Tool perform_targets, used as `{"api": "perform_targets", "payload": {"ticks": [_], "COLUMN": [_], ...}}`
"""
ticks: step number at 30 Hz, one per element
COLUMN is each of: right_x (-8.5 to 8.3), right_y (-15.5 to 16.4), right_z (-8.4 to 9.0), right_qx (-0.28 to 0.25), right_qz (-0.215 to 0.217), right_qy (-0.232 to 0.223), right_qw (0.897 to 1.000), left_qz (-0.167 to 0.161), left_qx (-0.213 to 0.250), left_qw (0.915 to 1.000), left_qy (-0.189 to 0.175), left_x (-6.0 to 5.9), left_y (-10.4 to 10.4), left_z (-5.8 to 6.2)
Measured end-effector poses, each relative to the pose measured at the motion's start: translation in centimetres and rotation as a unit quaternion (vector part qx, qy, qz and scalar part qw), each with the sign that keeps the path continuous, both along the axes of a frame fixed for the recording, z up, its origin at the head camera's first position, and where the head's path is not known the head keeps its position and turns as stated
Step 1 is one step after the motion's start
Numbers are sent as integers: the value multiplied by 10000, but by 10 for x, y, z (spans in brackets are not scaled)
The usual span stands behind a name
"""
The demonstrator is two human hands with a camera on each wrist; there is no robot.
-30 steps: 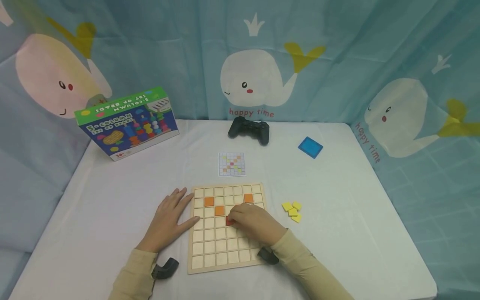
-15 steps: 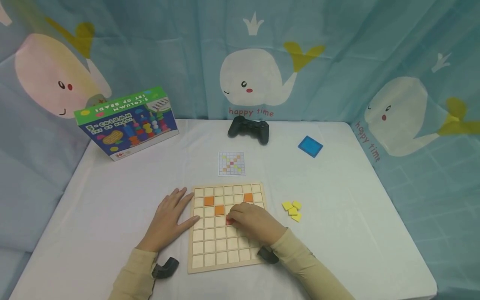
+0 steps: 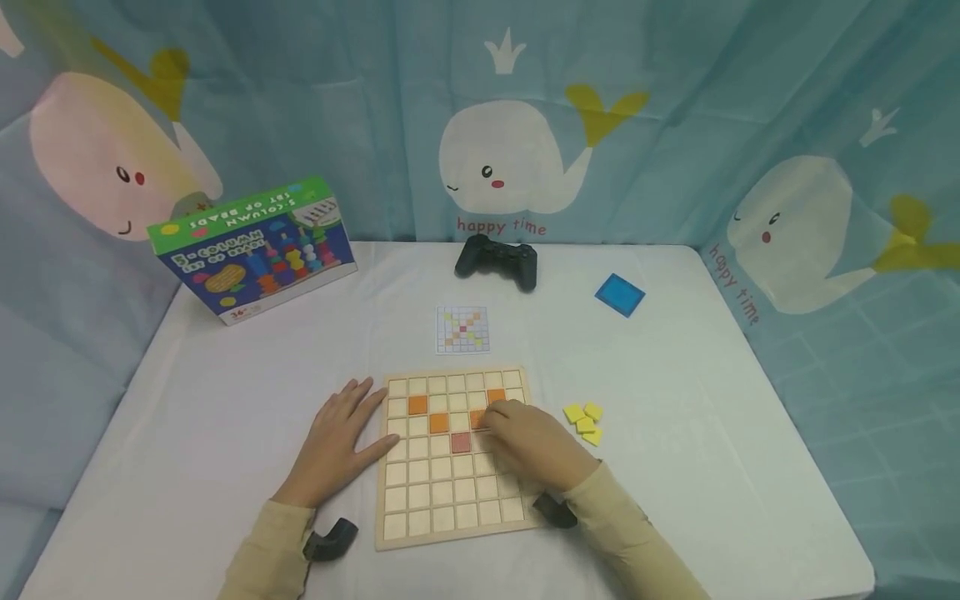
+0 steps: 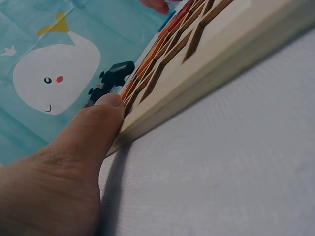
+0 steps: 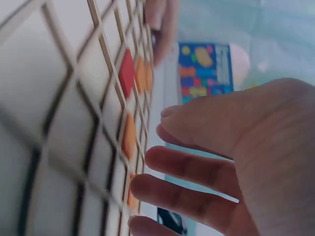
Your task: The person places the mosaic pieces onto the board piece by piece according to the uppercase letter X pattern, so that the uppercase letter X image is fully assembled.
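Observation:
A wooden grid board [image 3: 441, 497] lies on the table with several orange tiles [image 3: 438, 423] in its upper cells. One red tile [image 3: 461, 442] sits in a cell near the middle. My left hand [image 3: 337, 442] lies flat at the board's left side, its thumb [image 4: 98, 120] against the board's edge in the left wrist view. Over the board's right half is my right hand [image 3: 536, 442], partly covering an orange tile [image 3: 477, 419]. In the right wrist view its loosely bent fingers [image 5: 182, 196] stand just above the cells and hold nothing.
Several yellow tiles [image 3: 585, 424] lie right of the board. A small patterned card [image 3: 462, 330] lies behind it. Farther back are a black game controller [image 3: 497, 262], a blue square item [image 3: 620, 295] and a bead-set box [image 3: 258, 258]. A whale-print curtain [image 3: 390, 125] surrounds the table.
My right hand has moved off the red tile, slightly up and to the right, uncovering that tile and part of an orange one. The left hand stays in place.

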State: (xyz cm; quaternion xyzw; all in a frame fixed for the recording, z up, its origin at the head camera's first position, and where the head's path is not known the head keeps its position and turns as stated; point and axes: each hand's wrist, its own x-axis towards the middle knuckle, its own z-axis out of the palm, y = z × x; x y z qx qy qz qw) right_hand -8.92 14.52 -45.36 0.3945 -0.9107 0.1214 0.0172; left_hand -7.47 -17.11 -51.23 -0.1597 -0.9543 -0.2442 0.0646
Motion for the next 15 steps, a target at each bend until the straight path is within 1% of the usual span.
{"api": "perform_targets", "payload": {"ticks": [2, 5, 9, 12, 15], "right_x": [1, 3, 5, 10, 15], "right_y": [14, 40, 73, 94, 111], "right_z": [3, 6, 4, 1, -2], "right_qx": [-81, -280, -478, -556, -609], "right_qz": [-185, -524, -1162, -1672, -2130], "right_qy": [-21, 158, 335, 219, -28], "right_qw": [9998, 9981, 9915, 9841, 9752], "left_qz": [-7, 1, 45, 43, 36], "left_qx": [8, 10, -5, -6, -10], "left_qw": [10000, 10000, 10000, 10000, 10000], "left_qy": [-14, -14, -9, -48, -65], "left_x": [1, 1, 2, 2, 2], "left_y": [0, 1, 0, -1, -1], "left_z": [0, 0, 1, 1, 1]}}
